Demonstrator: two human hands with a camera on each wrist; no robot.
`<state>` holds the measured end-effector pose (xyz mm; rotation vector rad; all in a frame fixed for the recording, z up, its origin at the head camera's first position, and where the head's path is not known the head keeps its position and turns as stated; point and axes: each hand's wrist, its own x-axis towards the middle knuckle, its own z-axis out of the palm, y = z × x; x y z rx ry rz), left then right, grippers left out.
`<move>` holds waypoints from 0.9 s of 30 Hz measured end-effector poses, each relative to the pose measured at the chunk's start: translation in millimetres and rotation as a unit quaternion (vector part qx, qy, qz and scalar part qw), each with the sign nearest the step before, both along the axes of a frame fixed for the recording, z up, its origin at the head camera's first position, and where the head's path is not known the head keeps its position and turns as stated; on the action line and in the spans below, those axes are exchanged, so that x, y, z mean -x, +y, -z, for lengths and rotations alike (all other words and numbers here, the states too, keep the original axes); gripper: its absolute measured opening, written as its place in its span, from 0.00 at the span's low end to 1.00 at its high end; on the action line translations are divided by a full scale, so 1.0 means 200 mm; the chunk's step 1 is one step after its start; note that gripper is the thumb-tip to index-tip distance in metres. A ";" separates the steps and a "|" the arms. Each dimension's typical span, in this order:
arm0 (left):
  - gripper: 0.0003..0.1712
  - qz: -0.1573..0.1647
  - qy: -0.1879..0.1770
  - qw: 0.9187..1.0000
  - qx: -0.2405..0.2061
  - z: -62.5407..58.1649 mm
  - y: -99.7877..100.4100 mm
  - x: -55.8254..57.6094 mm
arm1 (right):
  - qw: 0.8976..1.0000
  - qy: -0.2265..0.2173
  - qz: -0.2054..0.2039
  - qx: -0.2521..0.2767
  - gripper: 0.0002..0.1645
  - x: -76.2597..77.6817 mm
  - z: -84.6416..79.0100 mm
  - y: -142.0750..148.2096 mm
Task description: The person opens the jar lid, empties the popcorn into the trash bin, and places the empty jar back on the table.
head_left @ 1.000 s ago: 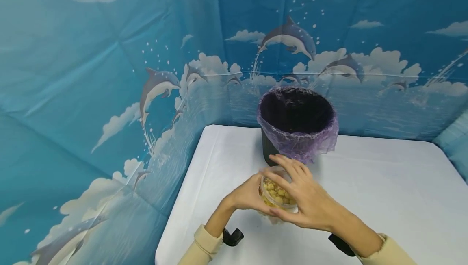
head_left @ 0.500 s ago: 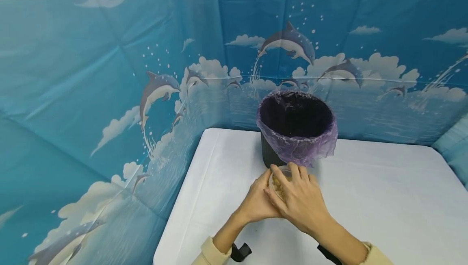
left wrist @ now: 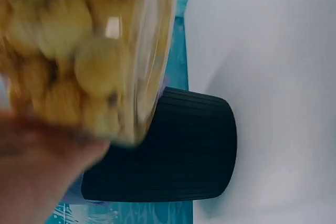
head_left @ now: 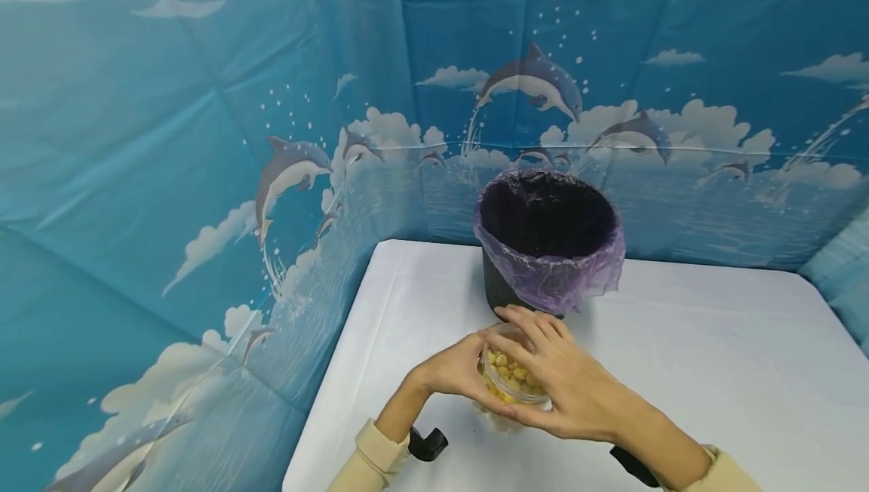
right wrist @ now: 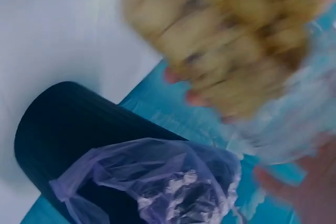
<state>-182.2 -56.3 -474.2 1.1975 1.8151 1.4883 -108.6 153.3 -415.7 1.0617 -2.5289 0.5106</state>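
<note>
A clear round plastic jar (head_left: pixel 511 373) of yellow, popcorn-like pieces is held off the table in front of the bin. My left hand (head_left: pixel 453 368) grips its side, thumb toward me. Spread over the top is my right hand (head_left: pixel 577 380), its fingers and thumb curved around the rim; whether a separate lid sits there is hard to tell. Up close in the left wrist view, the packed jar (left wrist: pixel 79 61) shows beside part of the left hand (left wrist: pixel 37 171). The right wrist view has the jar (right wrist: pixel 226 35) blurred, with fingertips behind it.
A black ribbed bin (head_left: pixel 498 288) lined with a purple bag (head_left: pixel 563 281) stands on the white table (head_left: pixel 713 356), just beyond the hands. Blue dolphin-printed cloth (head_left: pixel 224 137) hangs along the left and back sides of the table.
My right hand first turned over the jar's top with its fingers drawn in, then turned back and spread again. The jar and left hand shifted right, then returned left.
</note>
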 end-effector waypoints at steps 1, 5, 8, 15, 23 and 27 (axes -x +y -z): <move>0.59 -0.038 -0.007 0.999 -0.003 0.01 0.01 -0.02 | 0.999 -0.016 0.033 0.007 0.48 0.00 -0.01 0.00; 0.60 -0.210 0.061 0.975 0.023 0.05 0.09 -0.11 | 0.980 -0.069 0.187 0.020 0.47 0.00 -0.04 -0.04; 0.59 -0.300 0.160 0.938 0.071 0.07 0.15 -0.18 | 0.960 -0.090 0.264 -0.003 0.46 -0.01 -0.04 -0.08; 0.59 -0.315 0.251 0.909 0.109 0.06 0.19 -0.24 | 0.962 -0.005 0.269 -0.042 0.39 -0.02 0.05 -0.14; 0.59 -0.157 0.064 0.986 -0.001 0.05 0.08 -0.12 | 0.989 0.043 0.139 -0.009 0.34 0.01 0.07 -0.06; 0.60 -0.087 0.018 0.996 -0.008 0.03 0.05 -0.07 | 0.997 0.049 0.054 -0.007 0.33 0.02 0.05 -0.01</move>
